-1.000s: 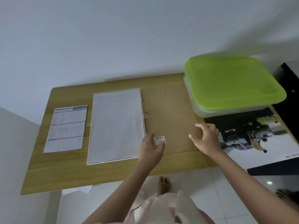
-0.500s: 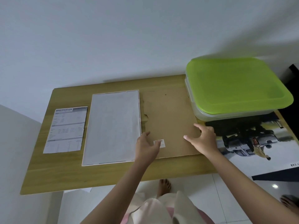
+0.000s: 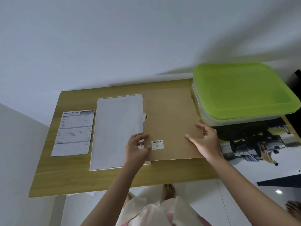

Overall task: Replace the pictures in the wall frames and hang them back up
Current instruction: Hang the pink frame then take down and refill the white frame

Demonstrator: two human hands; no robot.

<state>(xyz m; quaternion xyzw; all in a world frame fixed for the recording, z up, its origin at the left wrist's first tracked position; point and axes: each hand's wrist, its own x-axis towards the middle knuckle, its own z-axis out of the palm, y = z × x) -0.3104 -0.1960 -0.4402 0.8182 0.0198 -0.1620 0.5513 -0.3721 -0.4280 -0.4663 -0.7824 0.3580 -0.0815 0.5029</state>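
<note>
A brown backing board (image 3: 169, 121) with a barcode sticker (image 3: 157, 144) lies at the middle of the wooden table (image 3: 114, 181). My left hand (image 3: 136, 148) grips the board's left edge, thumb on top beside the sticker. My right hand (image 3: 206, 141) holds its right edge, thumb and fingers spread on the top face. The board's left edge overlaps a white sheet (image 3: 117, 128) lying flat to its left. A car poster (image 3: 254, 149) lies at the right, partly hidden under a container.
A printed specification sheet (image 3: 74, 132) lies at the table's left end. A clear container with a green lid (image 3: 244, 90) stands at the back right, against the white wall. My bare foot (image 3: 168, 190) shows on the tiled floor below the table's front edge.
Both hands have closed onto the board's side edges. The board has shifted left and now overlaps the white sheet's right edge.
</note>
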